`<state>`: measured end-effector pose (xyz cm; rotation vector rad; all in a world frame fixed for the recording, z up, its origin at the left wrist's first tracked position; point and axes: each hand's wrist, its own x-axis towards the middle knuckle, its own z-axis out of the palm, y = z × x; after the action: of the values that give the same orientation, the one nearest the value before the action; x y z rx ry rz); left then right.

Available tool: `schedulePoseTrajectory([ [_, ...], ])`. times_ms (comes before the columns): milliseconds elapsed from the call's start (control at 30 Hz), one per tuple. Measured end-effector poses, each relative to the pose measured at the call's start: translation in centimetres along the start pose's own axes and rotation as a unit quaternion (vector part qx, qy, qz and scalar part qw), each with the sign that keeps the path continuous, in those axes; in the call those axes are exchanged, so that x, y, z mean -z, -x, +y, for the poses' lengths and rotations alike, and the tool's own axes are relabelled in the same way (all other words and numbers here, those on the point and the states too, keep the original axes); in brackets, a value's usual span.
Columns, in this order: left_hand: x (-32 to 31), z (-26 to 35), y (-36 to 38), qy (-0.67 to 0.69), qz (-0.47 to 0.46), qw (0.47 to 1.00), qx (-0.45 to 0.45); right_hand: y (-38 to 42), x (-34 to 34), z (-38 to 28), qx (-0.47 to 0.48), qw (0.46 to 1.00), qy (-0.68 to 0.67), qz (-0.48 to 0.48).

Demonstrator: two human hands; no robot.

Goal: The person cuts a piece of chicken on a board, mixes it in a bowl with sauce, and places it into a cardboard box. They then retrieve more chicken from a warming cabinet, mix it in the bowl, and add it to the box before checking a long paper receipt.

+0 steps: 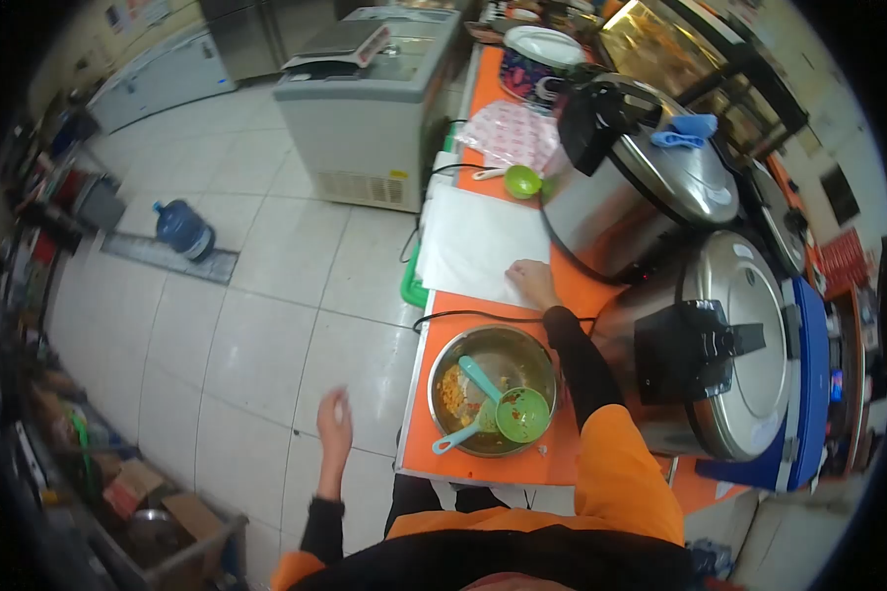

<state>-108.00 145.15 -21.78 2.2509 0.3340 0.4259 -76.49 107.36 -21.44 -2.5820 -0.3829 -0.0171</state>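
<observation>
A stack or sheet of white paper (478,241) lies flat on the orange counter. At its lower right corner is my right hand (534,285), fingers curled and pressed together on the paper's edge. My left hand (335,422) is held out over the floor, left of the counter, with its fingers stretched out and nothing in it. Close to my body stands a steel bowl (442,357) with yellow food bits on its bottom. Two green ladles rest in it: one cup (522,414) faces up, and the other's pale blue handle (455,439) crosses the rim.
Two large steel cookers (586,212) (616,325) line the counter's right side. A black cable (483,313) runs between paper and bowl. Further back lie a small green ladle (522,181) and pink-patterned wrapping (512,133). A chest freezer (360,138) and a blue water bottle (183,229) stand left.
</observation>
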Motion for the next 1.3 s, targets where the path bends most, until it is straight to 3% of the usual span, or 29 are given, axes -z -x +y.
schedulePoseTrajectory([
  [67,-3.6,5.3,-9.3,0.036,-0.072,0.978,-0.192,0.0,-0.3,-0.5,-0.005,0.999,0.032,-0.032],
  [133,-7.5,10.4,-15.1,0.079,-0.219,0.943,-0.237,1.1,0.2,-2.1,0.046,0.999,0.029,0.002],
  [200,-13.5,10.8,-18.5,0.036,-0.285,0.91,-0.3,1.4,-0.1,-2.2,0.035,0.999,0.027,0.028],
  [267,-17.9,10.9,-19.5,-0.053,-0.183,0.927,-0.324,1.1,-0.2,-2.3,-0.002,1.0,-0.005,0.02],
  [367,-21.5,9.2,-22.0,-0.072,-0.178,0.934,-0.302,0.9,-0.5,-2.0,-0.005,0.999,0.019,0.043],
  [567,-22.1,9.7,-25.0,-0.08,-0.213,0.928,-0.295,0.3,-2.2,-0.8,-0.026,0.991,0.128,0.03],
  [767,-22.7,11.0,-25.0,-0.018,-0.187,0.935,-0.301,1.1,-0.7,-3.3,0.036,0.996,0.053,0.069],
  [833,-20.9,13.0,-24.0,0.009,-0.165,0.94,-0.299,0.8,-0.6,-3.0,-0.008,0.999,0.021,0.044],
  [933,-20.3,12.7,-21.7,0.099,-0.263,0.922,-0.266,0.1,-0.4,-2.7,-0.099,0.995,0.003,0.018],
  [1033,-21.0,11.9,-20.1,-0.018,-0.428,0.838,-0.339,-0.6,0.4,-3.1,-0.143,0.989,0.034,-0.016],
  [1067,-22.4,11.3,-19.5,-0.04,-0.364,0.849,-0.381,-0.8,0.7,-3.3,-0.147,0.987,0.051,-0.03],
  [1133,-25.3,10.3,-18.8,-0.082,-0.227,0.855,-0.458,-1.0,0.4,-3.0,-0.163,0.986,0.026,0.022],
  [1167,-24.8,11.3,-18.9,-0.123,-0.251,0.865,-0.416,-0.8,0.3,-2.9,-0.171,0.984,0.013,0.048],
  [1267,-24.1,13.8,-19.2,-0.187,-0.324,0.874,-0.311,1.5,4.6,-6.7,-0.052,0.976,0.014,0.212],
  [1300,-24.1,14.3,-19.8,-0.215,-0.351,0.866,-0.282,3.3,6.2,-8.3,-0.024,0.974,0.03,0.224],
])
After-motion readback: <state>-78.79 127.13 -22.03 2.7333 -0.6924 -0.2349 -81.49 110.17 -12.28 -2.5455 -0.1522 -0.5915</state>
